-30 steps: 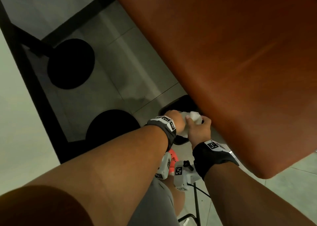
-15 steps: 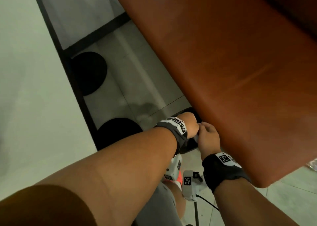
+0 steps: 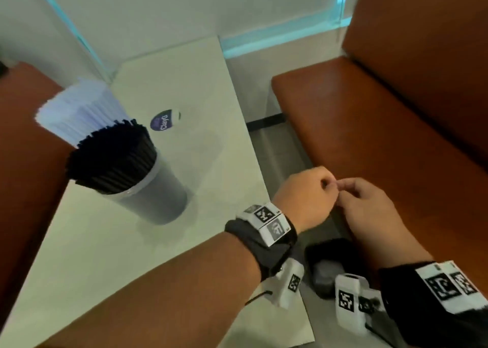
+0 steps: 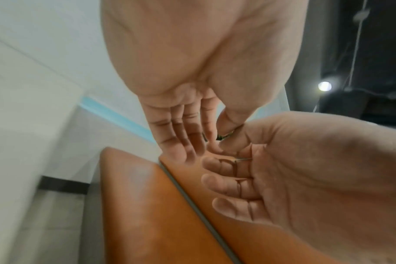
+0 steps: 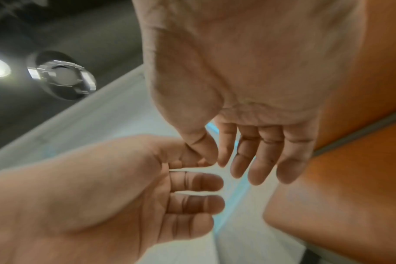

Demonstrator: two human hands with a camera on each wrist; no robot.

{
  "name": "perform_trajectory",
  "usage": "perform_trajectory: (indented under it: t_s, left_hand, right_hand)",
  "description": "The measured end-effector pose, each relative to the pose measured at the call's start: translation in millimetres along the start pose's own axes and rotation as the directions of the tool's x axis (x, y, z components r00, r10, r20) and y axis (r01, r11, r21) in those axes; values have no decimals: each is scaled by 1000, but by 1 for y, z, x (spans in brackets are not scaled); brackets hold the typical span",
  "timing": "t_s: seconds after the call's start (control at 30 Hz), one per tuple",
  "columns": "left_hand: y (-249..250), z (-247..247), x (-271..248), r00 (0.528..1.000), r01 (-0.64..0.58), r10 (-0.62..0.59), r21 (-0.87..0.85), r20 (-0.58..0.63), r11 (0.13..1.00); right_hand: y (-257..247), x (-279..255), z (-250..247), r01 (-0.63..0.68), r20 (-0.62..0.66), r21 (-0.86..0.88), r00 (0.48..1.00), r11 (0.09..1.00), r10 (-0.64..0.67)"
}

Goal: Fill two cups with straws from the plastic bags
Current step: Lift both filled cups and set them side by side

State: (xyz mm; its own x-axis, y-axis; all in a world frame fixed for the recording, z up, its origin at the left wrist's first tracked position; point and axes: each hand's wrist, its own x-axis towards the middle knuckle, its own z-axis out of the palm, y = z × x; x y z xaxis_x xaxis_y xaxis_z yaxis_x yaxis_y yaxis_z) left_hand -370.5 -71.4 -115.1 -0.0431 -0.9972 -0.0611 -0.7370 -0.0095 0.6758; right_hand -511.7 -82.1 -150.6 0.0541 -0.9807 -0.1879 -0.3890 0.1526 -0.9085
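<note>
Overhead only: straw-filled cup [image 3: 155,189] on table [image 3: 184,88].

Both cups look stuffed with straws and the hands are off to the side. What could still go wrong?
1. The cup of black straws is packed above its rim and looks top-heavy; the left hand swinging back could tip it.
2. The white straws behind fan out widely; some might slide off the table.

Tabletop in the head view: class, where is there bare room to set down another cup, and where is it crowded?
Free: on the white table, the near stretch from the cup of black straws to the near edge; also the far right strip past the purple sticker. Crowded: the left side, where white straws stand right behind that cup.
</note>
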Motion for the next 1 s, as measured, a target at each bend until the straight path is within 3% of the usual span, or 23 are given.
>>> perform_trajectory:
  t_s: [0.1, 0.3, 0.4, 0.5, 0.6, 0.77, 0.87, 1.0]
  left_hand:
    - [-36, -58, -51, 991, 58, -59, -12, -119, 998]
    - [-118, -145, -157, 910, 219, -276, -208, -308, 953]
    - [-158, -177, -202, 854, 280, -372, -281, -364, 918]
    - [-196, -206, -224, 766, 351, -500, -389, -405, 852]
    - [-232, -230, -221, 696, 377, -564, -443, -444, 813]
    - [-279, -258, -178, 643, 414, -594, -432, -483, 801]
    - [-297, -266, -148, 652, 400, -587, -440, -480, 804]
    - [-313, -269, -116, 675, 326, -572, -507, -466, 798]
  right_hand:
    - [-49, -31, 46, 153, 155, -42, 977, 987, -145]
    - [-105, -77, 161, 290, 382, -139, 898, 947, -219]
    - [-124, -90, 212, 271, 437, -118, 878, 955, -195]
    - [-136, -96, 249, 232, 436, -68, 882, 970, -181]
    - [-138, -91, 277, 221, 393, -40, 900, 974, -188]
    - [-134, -75, 314, 270, 284, 174, 907, 947, -311]
    - [-129, -63, 327, 274, 228, 249, 916, 929, -331]
    - [-126, -52, 335, 362, 177, 427, 865, 829, -469]
